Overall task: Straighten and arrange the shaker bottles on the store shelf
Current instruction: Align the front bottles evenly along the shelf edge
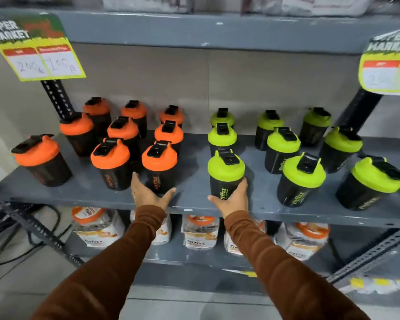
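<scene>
Black shaker bottles stand upright on a grey metal shelf (189,199). Several have orange lids on the left half, several have lime-green lids on the right half, each group in three rough rows running front to back. My left hand (148,195) cups the base of the front orange-lidded bottle (159,162), thumb on its right, fingers on its left. My right hand (233,197) wraps the lower body of the front green-lidded bottle (225,172) nearest the middle. One orange-lidded bottle (41,158) stands apart at the far left front.
Two yellow price signs hang from the shelf above, one at the left (42,56) and one at the right (388,65). Below, a lower shelf holds several pouches with orange caps (199,234). Perforated black uprights (56,98) frame the shelf. Cables lie on the floor at the left.
</scene>
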A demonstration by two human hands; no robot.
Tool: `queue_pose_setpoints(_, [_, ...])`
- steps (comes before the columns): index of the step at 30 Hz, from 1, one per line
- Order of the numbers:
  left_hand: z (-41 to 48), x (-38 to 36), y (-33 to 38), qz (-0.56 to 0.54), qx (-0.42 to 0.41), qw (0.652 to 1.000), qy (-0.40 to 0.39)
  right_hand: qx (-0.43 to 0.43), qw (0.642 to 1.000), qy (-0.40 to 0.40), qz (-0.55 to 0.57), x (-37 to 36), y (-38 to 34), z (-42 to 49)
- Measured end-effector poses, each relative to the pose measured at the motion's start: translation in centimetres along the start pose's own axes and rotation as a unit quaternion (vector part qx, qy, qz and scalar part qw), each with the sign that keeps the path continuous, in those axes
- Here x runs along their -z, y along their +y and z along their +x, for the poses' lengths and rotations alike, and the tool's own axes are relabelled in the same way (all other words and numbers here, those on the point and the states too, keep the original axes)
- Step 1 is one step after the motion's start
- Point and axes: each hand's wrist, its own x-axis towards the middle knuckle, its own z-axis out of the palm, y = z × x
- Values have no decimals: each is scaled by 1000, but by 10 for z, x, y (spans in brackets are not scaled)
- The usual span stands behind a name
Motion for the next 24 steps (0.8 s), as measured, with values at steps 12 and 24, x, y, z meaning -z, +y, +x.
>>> queue_pose_setpoints(12, [30, 13, -4, 46, 23, 993, -107, -50, 992, 87, -82, -8, -17, -7])
queue_pose_setpoints(24, [12, 19, 8, 57, 42, 992, -109, -64, 993, 31, -98, 5, -21, -8])
